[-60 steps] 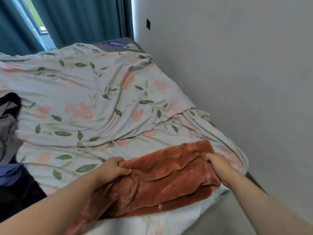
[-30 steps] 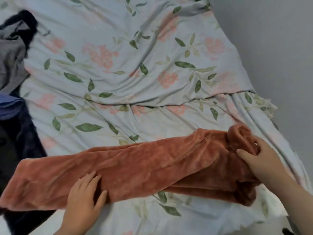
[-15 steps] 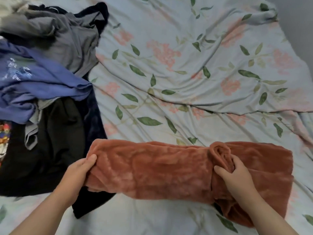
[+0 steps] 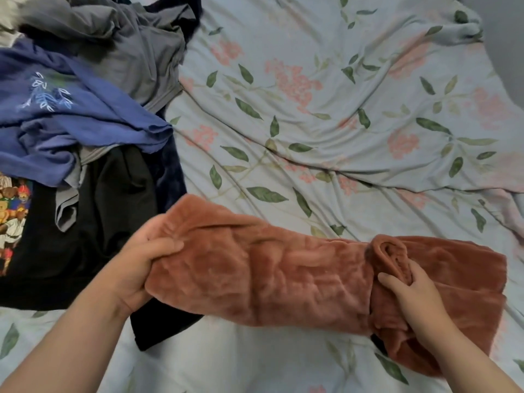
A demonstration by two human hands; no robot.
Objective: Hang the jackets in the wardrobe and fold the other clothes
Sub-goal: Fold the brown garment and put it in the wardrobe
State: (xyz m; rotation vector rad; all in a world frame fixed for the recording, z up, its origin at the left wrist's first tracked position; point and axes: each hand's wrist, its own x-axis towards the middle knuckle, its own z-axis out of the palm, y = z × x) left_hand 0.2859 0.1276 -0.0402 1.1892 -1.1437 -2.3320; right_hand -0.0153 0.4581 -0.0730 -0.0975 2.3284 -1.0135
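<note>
Fleece garment point(image 4: 283, 279) on floral bedsheet point(image 4: 354, 114)

Rumpled floral bedsheet point(image 4: 326, 143), grey wall point(image 4: 509, 29)

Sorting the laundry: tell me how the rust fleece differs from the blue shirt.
The rust fleece is plush, plain and stretched long, gripped by the left hand and right hand; the blue shirt is thin, leaf-printed and lies crumpled, unheld. Both lie on the floral bedcover.

Rust fleece garment point(image 4: 283, 279) – folded lengthwise – on bed
</note>
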